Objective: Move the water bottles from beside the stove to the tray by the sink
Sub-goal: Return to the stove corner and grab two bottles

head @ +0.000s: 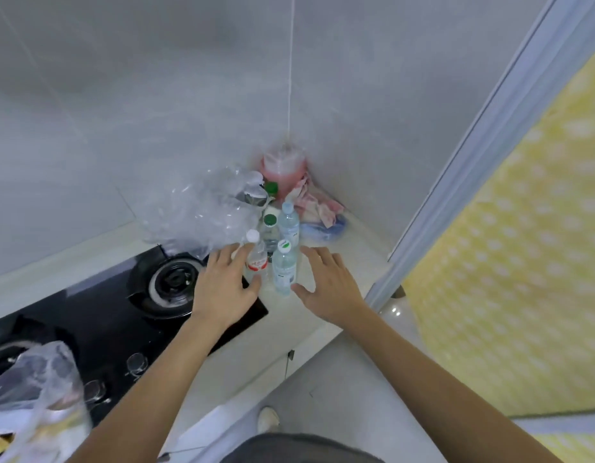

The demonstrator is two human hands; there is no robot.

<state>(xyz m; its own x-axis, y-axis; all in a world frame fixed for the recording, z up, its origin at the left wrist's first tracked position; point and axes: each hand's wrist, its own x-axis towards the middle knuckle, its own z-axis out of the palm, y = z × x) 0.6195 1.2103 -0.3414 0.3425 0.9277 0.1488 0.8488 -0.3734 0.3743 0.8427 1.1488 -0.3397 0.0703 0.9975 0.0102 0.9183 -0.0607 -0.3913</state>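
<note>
Four small water bottles (pixel 284 272) are seen upright in a tight cluster on the table (pixel 309 312), just beside the black stove (pixel 122 315) and before a pink jug (pixel 282 167) in the corner. A fifth, green-capped bottle (pixel 271 188) is partly hidden behind. Two hands are spread, nothing gripped: the left hand (pixel 222 285) is laid against the red-labelled bottle (pixel 256 259), the right hand (pixel 326 282) held near the cluster.

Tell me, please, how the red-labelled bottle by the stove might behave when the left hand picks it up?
The red-labelled bottle is tall and narrow, so a sideways nudge from the left hand would probably tip it. Clear thin plastic suggests it may flex when squeezed.
</note>
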